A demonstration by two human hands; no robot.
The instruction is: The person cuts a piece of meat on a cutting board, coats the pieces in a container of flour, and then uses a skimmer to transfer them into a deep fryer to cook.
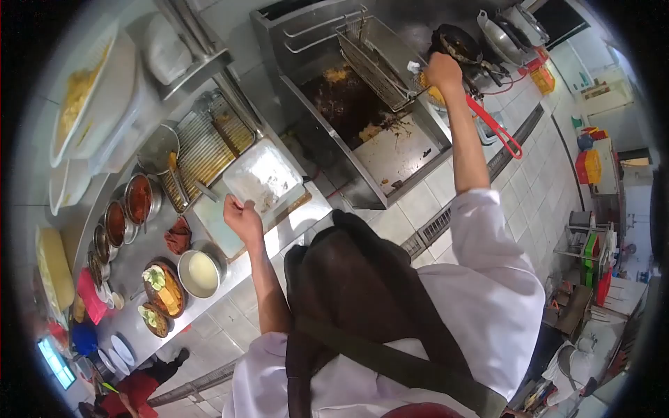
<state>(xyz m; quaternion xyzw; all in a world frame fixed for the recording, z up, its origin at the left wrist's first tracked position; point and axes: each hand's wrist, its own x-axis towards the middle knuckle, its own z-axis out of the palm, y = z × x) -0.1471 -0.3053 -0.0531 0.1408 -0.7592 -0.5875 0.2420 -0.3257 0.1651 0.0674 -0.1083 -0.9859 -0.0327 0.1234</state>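
Note:
My left hand (242,217) grips the near edge of a white tray (268,171) that lies on a cutting board (216,224) on the steel counter. My right hand (444,70) reaches far out beside the wire fry basket (376,59) that rests over the fryer vat (362,111). Its fingers are closed around red-handled tongs (496,129), whose looped end trails back past my wrist. Something yellow (432,95) shows just under the hand; I cannot tell whether the tongs' tips hold it.
A wire rack (202,146), sauce pots (137,198), a bowl of pale batter (200,273) and plates of food (162,289) crowd the counter at left. Pans (456,42) stand on burners at the back. A floor drain grate (435,226) runs along the tiles. Another person (132,397) is at bottom left.

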